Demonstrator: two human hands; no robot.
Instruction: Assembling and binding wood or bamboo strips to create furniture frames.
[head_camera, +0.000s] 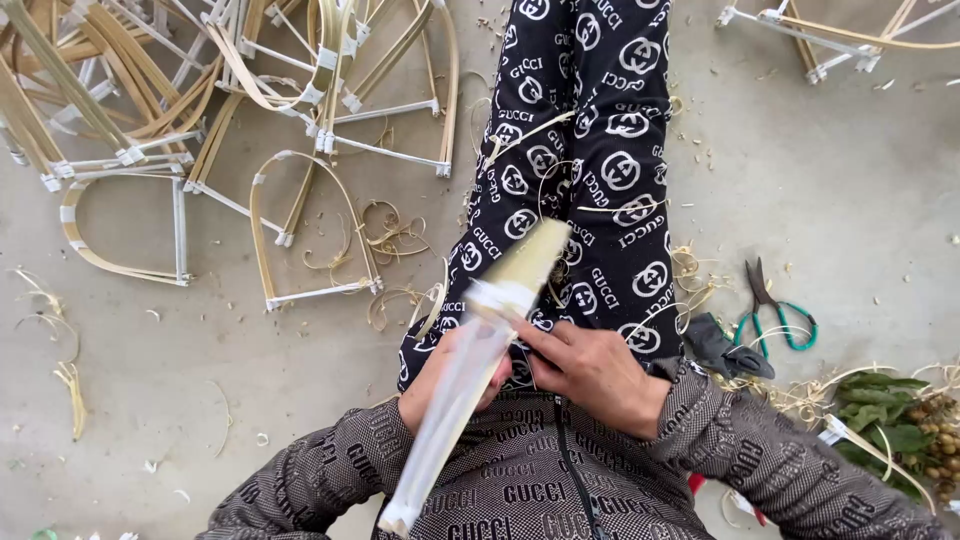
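Concrete floor (850, 200) carries bent bamboo frames (300, 230) and pliers (775, 310); both hands, left (440, 385) and right (590, 370), grip a blurred bamboo strip (470, 370) crossing the lap.

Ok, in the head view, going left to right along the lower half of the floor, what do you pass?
Curled bamboo shaving → left hand → bamboo strip bundle → right hand → green-handled pliers → leafy sprig with small fruits.
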